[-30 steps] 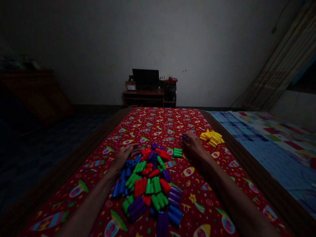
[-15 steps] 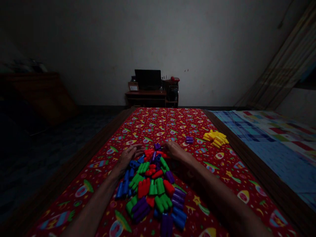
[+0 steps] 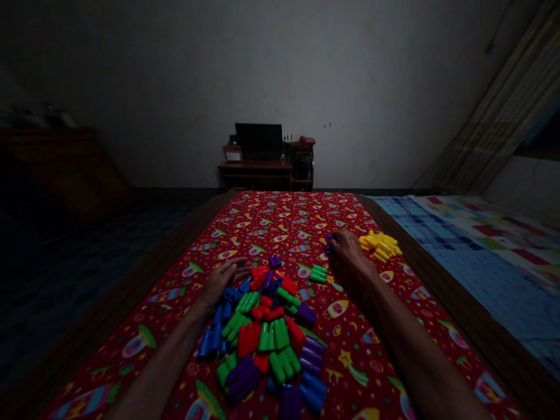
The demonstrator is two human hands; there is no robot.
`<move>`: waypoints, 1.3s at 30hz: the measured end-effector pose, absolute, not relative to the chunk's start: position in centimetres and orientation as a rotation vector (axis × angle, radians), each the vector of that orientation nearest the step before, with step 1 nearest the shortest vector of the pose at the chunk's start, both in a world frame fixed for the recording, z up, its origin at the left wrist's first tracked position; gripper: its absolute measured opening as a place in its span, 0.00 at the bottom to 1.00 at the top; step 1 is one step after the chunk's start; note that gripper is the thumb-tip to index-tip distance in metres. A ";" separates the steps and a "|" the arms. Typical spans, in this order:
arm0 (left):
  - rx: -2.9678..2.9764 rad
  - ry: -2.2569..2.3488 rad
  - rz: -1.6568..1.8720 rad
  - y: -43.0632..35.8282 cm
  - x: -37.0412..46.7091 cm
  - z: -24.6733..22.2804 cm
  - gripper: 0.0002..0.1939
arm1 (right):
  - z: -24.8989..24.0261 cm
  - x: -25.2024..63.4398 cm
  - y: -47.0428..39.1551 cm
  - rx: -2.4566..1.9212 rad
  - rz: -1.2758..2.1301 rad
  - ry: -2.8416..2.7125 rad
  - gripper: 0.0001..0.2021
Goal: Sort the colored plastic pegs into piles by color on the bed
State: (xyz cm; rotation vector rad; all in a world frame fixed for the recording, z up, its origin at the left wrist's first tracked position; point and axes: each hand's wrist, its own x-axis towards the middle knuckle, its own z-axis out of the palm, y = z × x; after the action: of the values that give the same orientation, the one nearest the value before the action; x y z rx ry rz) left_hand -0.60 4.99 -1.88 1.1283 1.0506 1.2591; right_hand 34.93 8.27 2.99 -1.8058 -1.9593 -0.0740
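A heap of plastic toy blocks in several colours lies on the red patterned cloth in front of me, among them a green block (image 3: 284,363) and a red block (image 3: 249,339). My left hand (image 3: 225,277) rests at the heap's far left edge, fingers stretched out and holding nothing. Beyond the heap to the right, my right hand (image 3: 349,248) has its fingers closed on a purple block (image 3: 329,241), partly hidden by them. A separate green block (image 3: 319,273) lies between that hand and the heap. Just right of the hand sits a pile of yellow blocks (image 3: 381,246).
The red cloth (image 3: 284,213) covers a long table with dark brown edges. A bed with a blue checked sheet (image 3: 441,262) adjoins on the right. Against the far wall stands a desk (image 3: 256,165) with a black screen (image 3: 259,140). The room is dim.
My right hand has moved right and away from the heap, to the purple block near the yellow pile. A green block now shows apart from the heap. My left hand has hardly moved.
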 end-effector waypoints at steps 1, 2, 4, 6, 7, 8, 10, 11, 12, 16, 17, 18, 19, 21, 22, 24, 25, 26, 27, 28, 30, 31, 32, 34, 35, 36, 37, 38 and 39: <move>1.130 1.050 1.256 5.0 -0.6 -1.9 0.25 | 3.0 35.1 8.2 -1.822 -0.066 -1.975 0.12; 1.135 1.050 1.253 5.0 -0.6 -1.8 0.25 | 3.1 35.1 8.1 -1.835 -0.053 -1.991 0.13; 1.150 1.051 1.246 5.0 -0.5 -1.7 0.26 | 3.4 34.7 7.9 -1.842 -0.071 -1.992 0.15; 1.159 1.045 1.250 5.0 -0.5 -1.6 0.25 | 3.7 33.5 7.9 -1.818 -0.142 -1.955 0.15; 1.156 1.040 1.252 5.0 -0.5 -1.6 0.25 | 3.9 32.7 7.8 -1.784 -0.164 -1.948 0.14; 1.151 1.035 1.253 5.0 -0.5 -1.6 0.25 | 3.9 31.7 7.8 -1.729 -0.160 -1.962 0.14; 1.139 1.027 1.254 5.0 -0.6 -1.7 0.25 | 3.6 29.5 7.6 -1.554 -0.081 -2.067 0.13; 1.135 1.023 1.253 5.0 -0.6 -1.7 0.25 | 3.3 28.3 7.5 -1.432 -0.029 -2.154 0.12; 1.134 1.021 1.255 5.1 -0.6 -1.8 0.25 | 2.9 27.1 7.4 -1.294 0.020 -2.252 0.12; 1.130 1.024 1.266 5.2 -0.6 -1.9 0.26 | 0.9 23.7 7.3 -0.864 0.174 -2.571 0.14; 1.124 1.025 1.268 5.2 -0.7 -2.0 0.26 | 0.5 23.4 7.4 -0.832 0.209 -2.605 0.13; 1.117 1.024 1.268 5.2 -0.7 -2.0 0.26 | 0.2 23.3 7.5 -0.820 0.239 -2.618 0.13; 1.111 1.021 1.265 5.2 -0.7 -2.0 0.26 | 0.1 23.4 7.6 -0.823 0.264 -2.617 0.12; 1.103 1.013 1.258 5.2 -0.7 -1.9 0.25 | 0.2 24.2 8.0 -0.858 0.292 -2.582 0.10; 1.099 1.010 1.258 5.2 -0.7 -1.9 0.24 | 0.5 24.8 8.2 -0.893 0.285 -2.554 0.10; 1.090 1.009 1.258 5.1 -0.7 -1.9 0.24 | 1.2 26.5 8.7 -1.028 0.220 -2.457 0.11; 1.087 1.009 1.257 5.1 -0.7 -1.9 0.24 | 1.6 27.6 8.9 -1.126 0.167 -2.387 0.12; 1.087 1.011 1.255 5.1 -0.7 -1.9 0.24 | 1.9 28.8 9.1 -1.236 0.109 -2.310 0.14; 1.091 1.014 1.254 5.1 -0.6 -1.9 0.24 | 2.2 29.9 9.3 -1.354 0.054 -2.230 0.15; 1.098 1.018 1.252 5.1 -0.6 -1.9 0.23 | 2.5 31.1 9.5 -1.471 0.010 -2.158 0.16; 1.112 1.028 1.255 5.0 -0.5 -1.8 0.23 | 2.8 33.0 9.6 -1.666 -0.033 -2.050 0.16; 1.118 1.032 1.258 5.0 -0.5 -1.8 0.23 | 2.8 33.5 9.6 -1.717 -0.038 -2.011 0.15; 1.123 1.035 1.259 5.0 -0.5 -1.7 0.23 | 2.9 33.8 9.5 -1.728 -0.037 -1.982 0.15; 1.132 1.039 1.257 4.9 -0.5 -1.6 0.23 | 3.0 33.4 9.1 -1.627 -0.024 -1.959 0.14; 1.137 1.040 1.255 4.9 -0.5 -1.6 0.23 | 3.0 32.7 8.8 -1.539 -0.001 -1.963 0.14; 1.140 1.040 1.250 4.9 -0.5 -1.6 0.23 | 3.1 31.7 8.4 -1.446 0.050 -1.984 0.14; 1.140 1.038 1.247 4.9 -0.5 -1.5 0.23 | 3.2 30.5 7.9 -1.356 0.137 -2.026 0.14; 1.138 1.036 1.243 4.9 -0.5 -1.6 0.23 | 3.3 29.2 7.3 -1.266 0.249 -2.083 0.14; 1.133 1.033 1.245 4.9 -0.5 -1.6 0.23 | 3.4 27.9 6.6 -1.172 0.376 -2.152 0.14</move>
State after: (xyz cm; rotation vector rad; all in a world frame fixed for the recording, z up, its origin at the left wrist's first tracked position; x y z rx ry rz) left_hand -0.49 4.86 -1.58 1.1332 1.0326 1.2453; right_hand 27.91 6.60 3.37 -1.1721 -2.1516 0.3756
